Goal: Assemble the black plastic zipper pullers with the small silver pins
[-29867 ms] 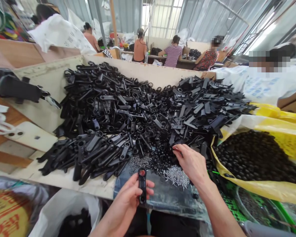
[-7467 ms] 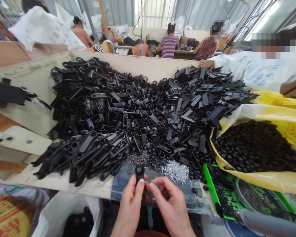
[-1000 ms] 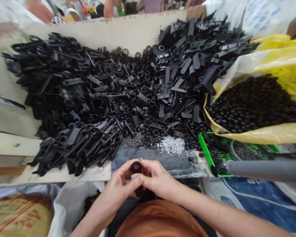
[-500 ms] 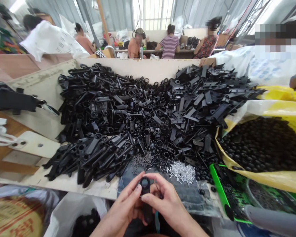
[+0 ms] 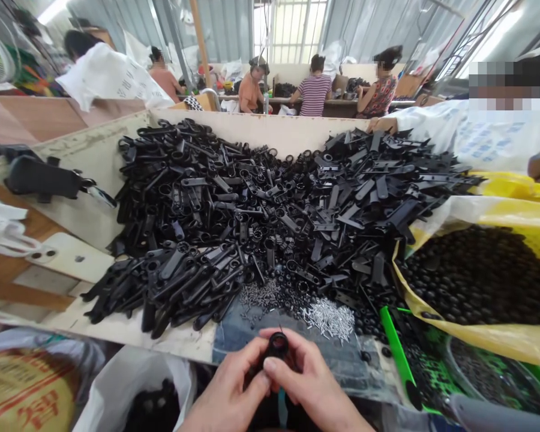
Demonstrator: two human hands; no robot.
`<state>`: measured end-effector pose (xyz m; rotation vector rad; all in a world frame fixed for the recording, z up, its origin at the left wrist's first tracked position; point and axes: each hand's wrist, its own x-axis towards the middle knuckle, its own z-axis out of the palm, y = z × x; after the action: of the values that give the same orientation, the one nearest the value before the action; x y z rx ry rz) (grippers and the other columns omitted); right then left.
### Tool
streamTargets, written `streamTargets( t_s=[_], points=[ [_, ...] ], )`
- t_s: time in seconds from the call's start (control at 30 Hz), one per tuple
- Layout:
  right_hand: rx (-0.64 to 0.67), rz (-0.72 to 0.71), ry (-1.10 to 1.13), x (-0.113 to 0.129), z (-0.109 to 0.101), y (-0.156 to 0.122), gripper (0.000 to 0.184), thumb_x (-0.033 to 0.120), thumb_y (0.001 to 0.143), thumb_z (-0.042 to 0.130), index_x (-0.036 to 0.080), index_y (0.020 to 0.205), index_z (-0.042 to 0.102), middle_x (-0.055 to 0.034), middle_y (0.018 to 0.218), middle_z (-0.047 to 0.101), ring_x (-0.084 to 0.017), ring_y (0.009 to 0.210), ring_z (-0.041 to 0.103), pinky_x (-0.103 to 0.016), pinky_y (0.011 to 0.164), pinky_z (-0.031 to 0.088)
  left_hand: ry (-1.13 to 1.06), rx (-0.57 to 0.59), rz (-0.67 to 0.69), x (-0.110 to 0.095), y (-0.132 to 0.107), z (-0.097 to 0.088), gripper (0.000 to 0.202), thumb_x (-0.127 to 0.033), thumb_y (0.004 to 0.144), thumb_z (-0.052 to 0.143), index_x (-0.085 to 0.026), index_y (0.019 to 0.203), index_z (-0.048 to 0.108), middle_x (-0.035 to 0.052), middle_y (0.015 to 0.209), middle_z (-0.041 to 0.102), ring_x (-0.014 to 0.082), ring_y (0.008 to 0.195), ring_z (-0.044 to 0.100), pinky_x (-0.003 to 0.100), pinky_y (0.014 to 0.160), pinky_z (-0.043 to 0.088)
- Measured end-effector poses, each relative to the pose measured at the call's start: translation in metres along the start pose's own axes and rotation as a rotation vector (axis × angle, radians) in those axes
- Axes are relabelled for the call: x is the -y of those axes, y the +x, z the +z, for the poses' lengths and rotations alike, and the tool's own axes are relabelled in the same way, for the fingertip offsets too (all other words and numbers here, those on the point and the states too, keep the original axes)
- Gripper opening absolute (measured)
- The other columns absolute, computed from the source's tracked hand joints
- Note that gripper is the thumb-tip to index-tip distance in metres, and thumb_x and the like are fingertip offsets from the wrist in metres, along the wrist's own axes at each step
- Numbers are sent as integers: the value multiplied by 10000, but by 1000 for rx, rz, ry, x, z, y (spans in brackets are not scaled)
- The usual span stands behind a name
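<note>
Close to my body, at the bench's front edge, both hands hold a black plastic part with a round ring end (image 5: pixel 279 341). My left hand (image 5: pixel 236 381) grips it from the left, thumb near the ring. My right hand (image 5: pixel 312 378) closes on it from the right, its thumb pressed just below the ring. The part's lower portion is hidden behind my fingers. Just beyond my hands lie a heap of silver pins (image 5: pixel 328 318) and a heap of small grey pieces (image 5: pixel 258 295) on a dark mat (image 5: pixel 252 330).
A large pile of black plastic parts (image 5: pixel 198 198) fills the bench. At right are a yellow bag (image 5: pixel 468 336) of black round pieces and a green tray (image 5: pixel 396 348). A white phone (image 5: pixel 74 258) lies left. Someone's hand (image 5: pixel 382 124) rests on the far rim; several people sit behind.
The black part has tilted, so its ring end now faces up more. My thumbs have come together below the ring. The camera view has shifted slightly.
</note>
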<state>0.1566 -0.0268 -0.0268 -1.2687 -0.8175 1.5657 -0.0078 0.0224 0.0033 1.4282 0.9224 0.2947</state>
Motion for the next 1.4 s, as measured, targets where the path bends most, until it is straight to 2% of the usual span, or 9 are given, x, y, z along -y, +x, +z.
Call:
streamTargets(
  t_s=[0.23,0.43,0.57,0.7,0.77,0.97,1.1,1.27,1.4],
  points=[
    [79,-48,20,-6,2,-9,548,614,837,714,176,1164,691,23,679,610,-78,478,421,-185,417,354,-82,88,-52,-10,-1,3,401,-331,943,575,-224,1313,685,45,948,736,153,713,597,207,578,464],
    [14,-123,33,-29,0,-20,371,515,854,739,182,1019,728,-51,931,715,-218,889,632,-312,809,509,-83,64,-25,-5,-4,16,336,-290,925,606,-250,1223,756,58,1208,751,252,1035,672,340,952,529],
    [-86,-22,34,-43,-4,-27,401,490,792,792,191,1051,727,-30,901,695,-200,831,605,-296,760,492,-106,75,-73,22,-9,23,433,-194,843,653,-243,1268,722,59,1158,761,263,1069,665,370,1003,499],
    [-224,14,-146,-53,-14,-30,427,483,756,822,198,1063,735,-9,856,679,-139,637,522,-249,594,422,-157,84,-185,58,-8,31,347,-338,899,632,-183,1200,708,33,880,714,141,620,614,240,576,489],
    [-237,5,-173,-54,-19,-29,414,541,788,784,192,1008,747,-10,806,670,-139,605,516,-249,564,415,-175,52,-198,66,-7,35,356,-455,929,600,-158,1094,708,8,792,651,113,541,559,223,516,438],
    [-236,-90,-212,-37,-24,-13,493,642,798,744,173,945,781,-2,695,609,-135,606,500,-245,551,424,-170,-64,-175,58,-8,43,496,-657,909,547,-175,856,647,11,786,635,115,596,543,202,521,420],
    [-88,-22,-70,-27,-23,-7,513,642,823,730,169,1019,755,39,588,533,-100,492,459,-214,465,329,-342,110,-263,54,-11,42,549,-689,904,519,-172,1066,607,-9,645,647,97,487,485,197,478,340],
    [0,-47,-39,-27,-23,-8,495,621,875,690,168,1068,749,61,574,466,-88,463,436,-210,458,305,-702,257,-288,51,-6,39,414,-558,889,591,-171,1033,573,63,730,728,116,579,564,218,590,397],
    [-98,-160,-229,-23,-25,-9,445,607,883,685,190,1001,781,6,743,556,-127,592,532,-267,580,448,-438,123,-210,47,0,38,460,-616,914,568,-178,1053,594,18,752,665,138,647,583,239,609,429]
  ],
)
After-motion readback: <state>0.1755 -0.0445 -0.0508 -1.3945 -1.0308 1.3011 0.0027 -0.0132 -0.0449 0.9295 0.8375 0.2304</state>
